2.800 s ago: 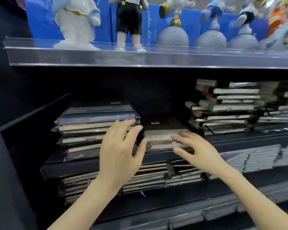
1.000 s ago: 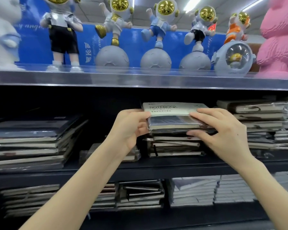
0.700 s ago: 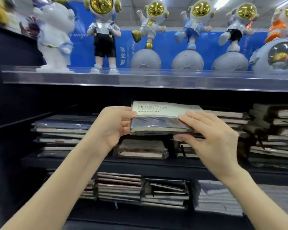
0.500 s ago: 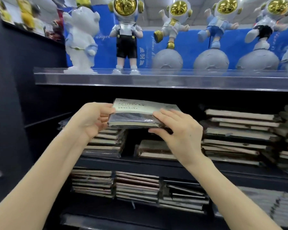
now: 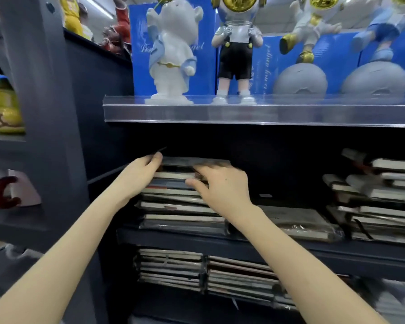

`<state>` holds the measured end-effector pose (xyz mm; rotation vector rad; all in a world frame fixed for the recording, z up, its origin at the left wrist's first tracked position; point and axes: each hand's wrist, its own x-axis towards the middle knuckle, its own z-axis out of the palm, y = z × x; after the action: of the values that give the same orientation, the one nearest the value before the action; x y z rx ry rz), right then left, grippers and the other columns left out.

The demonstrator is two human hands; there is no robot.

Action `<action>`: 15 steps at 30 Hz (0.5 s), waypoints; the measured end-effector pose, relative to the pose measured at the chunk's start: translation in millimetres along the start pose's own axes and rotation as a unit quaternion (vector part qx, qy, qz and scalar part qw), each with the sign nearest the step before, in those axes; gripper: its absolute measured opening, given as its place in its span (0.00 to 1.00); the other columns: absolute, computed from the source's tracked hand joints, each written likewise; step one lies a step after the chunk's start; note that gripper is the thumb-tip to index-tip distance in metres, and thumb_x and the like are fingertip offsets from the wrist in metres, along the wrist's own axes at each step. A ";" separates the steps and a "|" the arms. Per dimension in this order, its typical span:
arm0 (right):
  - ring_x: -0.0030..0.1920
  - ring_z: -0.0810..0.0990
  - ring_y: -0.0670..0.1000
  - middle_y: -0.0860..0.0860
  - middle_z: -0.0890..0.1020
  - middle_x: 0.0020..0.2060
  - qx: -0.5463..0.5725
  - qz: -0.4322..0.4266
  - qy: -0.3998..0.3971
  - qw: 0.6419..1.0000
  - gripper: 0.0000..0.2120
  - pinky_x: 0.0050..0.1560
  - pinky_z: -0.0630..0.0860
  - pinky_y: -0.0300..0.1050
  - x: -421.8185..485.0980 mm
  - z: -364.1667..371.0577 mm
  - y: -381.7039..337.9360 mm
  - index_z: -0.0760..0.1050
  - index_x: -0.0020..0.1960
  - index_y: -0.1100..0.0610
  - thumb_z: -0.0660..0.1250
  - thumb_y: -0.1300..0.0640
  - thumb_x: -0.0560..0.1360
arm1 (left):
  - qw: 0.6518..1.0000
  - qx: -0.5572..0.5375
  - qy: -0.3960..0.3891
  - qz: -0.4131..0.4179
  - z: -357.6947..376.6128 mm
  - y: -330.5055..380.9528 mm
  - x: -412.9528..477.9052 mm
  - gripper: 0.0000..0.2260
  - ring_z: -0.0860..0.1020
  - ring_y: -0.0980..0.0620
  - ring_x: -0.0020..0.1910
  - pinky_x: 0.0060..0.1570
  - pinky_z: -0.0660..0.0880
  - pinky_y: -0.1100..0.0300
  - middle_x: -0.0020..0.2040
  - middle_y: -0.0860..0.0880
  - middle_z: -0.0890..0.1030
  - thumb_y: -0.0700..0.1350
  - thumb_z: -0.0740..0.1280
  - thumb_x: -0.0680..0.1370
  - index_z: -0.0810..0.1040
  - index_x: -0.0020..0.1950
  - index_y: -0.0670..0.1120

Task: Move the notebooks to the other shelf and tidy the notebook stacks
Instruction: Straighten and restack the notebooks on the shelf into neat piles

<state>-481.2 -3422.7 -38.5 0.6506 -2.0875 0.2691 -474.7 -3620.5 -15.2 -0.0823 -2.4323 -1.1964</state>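
Note:
A plastic-wrapped bundle of notebooks [image 5: 185,162] lies on top of the tall left stack [image 5: 180,206] on the dark middle shelf [image 5: 290,250]. My left hand [image 5: 138,176] grips the bundle's left end, fingers curled over the edge. At the bundle's front right, my right hand [image 5: 220,185] holds it with fingers on top and thumb under the front edge. A low stack of wrapped notebooks [image 5: 297,220] sits in the middle of the shelf, and an uneven stack [image 5: 379,195] stands at the right.
More notebook stacks [image 5: 171,267] fill the shelf below. Above, a clear-fronted shelf [image 5: 243,113] carries a white bear figurine [image 5: 171,54] and astronaut figures [image 5: 236,50]. The unit's dark side panel [image 5: 98,101] closes off the left.
Both hands carried the bundle leftward from the right stack, past the middle one, and lowered it onto the left stack. The view swung left with them.

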 end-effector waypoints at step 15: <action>0.50 0.82 0.46 0.49 0.85 0.49 -0.042 0.101 0.239 0.965 0.16 0.51 0.72 0.34 -70.3 -102.9 70.2 0.82 0.54 0.56 0.61 0.48 0.78 | 0.896 0.141 0.221 0.360 60.1 58.0 -50.8 0.21 0.77 0.42 0.51 0.53 0.67 0.57 0.50 0.41 0.81 0.52 0.56 0.80 0.78 0.59 0.38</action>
<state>-414.8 -3296.1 -34.1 0.2828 -1.6848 0.4058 -435.9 -3531.4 -24.7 -0.5148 -1.8697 -0.4568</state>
